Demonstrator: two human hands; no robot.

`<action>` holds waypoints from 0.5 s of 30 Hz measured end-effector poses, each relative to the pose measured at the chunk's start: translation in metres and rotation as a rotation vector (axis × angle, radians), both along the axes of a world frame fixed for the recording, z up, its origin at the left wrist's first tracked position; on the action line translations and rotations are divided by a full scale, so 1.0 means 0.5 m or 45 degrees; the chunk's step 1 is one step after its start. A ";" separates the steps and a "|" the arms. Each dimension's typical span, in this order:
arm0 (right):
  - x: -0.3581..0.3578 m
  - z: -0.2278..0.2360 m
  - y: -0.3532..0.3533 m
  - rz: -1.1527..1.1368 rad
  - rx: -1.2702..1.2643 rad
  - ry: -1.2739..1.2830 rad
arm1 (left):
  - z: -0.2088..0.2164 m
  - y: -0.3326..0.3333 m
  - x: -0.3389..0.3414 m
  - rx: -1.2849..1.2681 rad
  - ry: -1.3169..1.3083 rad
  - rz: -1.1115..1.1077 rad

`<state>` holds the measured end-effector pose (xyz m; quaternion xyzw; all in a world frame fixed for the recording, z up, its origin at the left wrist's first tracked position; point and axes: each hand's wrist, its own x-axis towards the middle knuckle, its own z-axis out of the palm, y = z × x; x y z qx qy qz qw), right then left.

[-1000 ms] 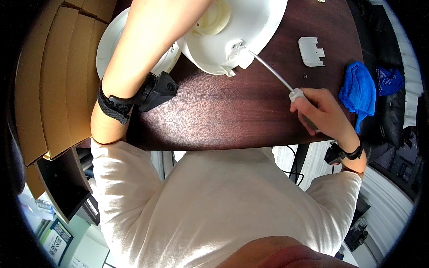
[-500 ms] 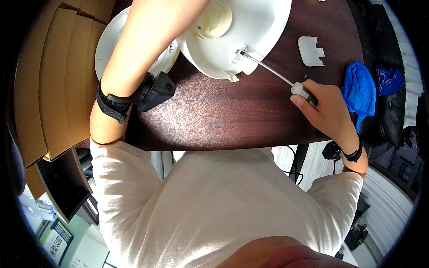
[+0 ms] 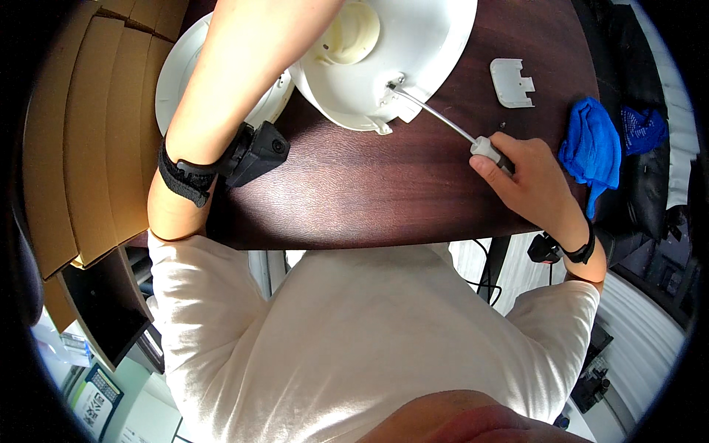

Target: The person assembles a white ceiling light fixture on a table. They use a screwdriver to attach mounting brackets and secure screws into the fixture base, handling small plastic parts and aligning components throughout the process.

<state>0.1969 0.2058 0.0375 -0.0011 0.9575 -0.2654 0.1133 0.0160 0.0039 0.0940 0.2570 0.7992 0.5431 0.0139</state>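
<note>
My right hand (image 3: pixel 528 173) is wrapped round the grey-and-white handle of a screwdriver (image 3: pixel 437 117). The metal shaft points up and to the left, its tip at a small fitting near the rim of a white curved plastic housing (image 3: pixel 421 44). Inside that housing sits a cream round cup-like part (image 3: pixel 353 35). My left forearm (image 3: pixel 247 81) reaches across the housing's left side, and the left hand itself lies beyond the top edge. Partly behind this forearm is a second white round part (image 3: pixel 179 70). A small white notched cover (image 3: pixel 511 83) lies on the table to the right.
Cardboard boxes (image 3: pixel 88 140) stand along the left of the dark wood table (image 3: pixel 354 199). A blue cloth (image 3: pixel 591 144) hangs at the table's right edge, beside a black seat (image 3: pixel 642 184). A tiny dark piece (image 3: pixel 503 125) lies below the notched cover.
My right hand and the screwdriver have shifted slightly left, the tip now a little further left at the fitting. The white housing has moved slightly left too.
</note>
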 end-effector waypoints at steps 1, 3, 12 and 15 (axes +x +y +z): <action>0.002 -0.001 0.000 -0.009 0.001 0.010 | 0.032 0.009 -0.021 0.019 -0.299 0.041; 0.006 -0.004 -0.003 -0.013 0.002 0.034 | 0.035 0.002 -0.023 0.070 -0.370 -0.007; 0.006 -0.008 -0.003 0.015 0.004 0.073 | -0.017 -0.018 -0.001 0.119 0.159 -0.149; 0.007 -0.008 -0.004 -0.005 -0.020 0.070 | -0.015 -0.015 0.002 0.094 0.163 -0.150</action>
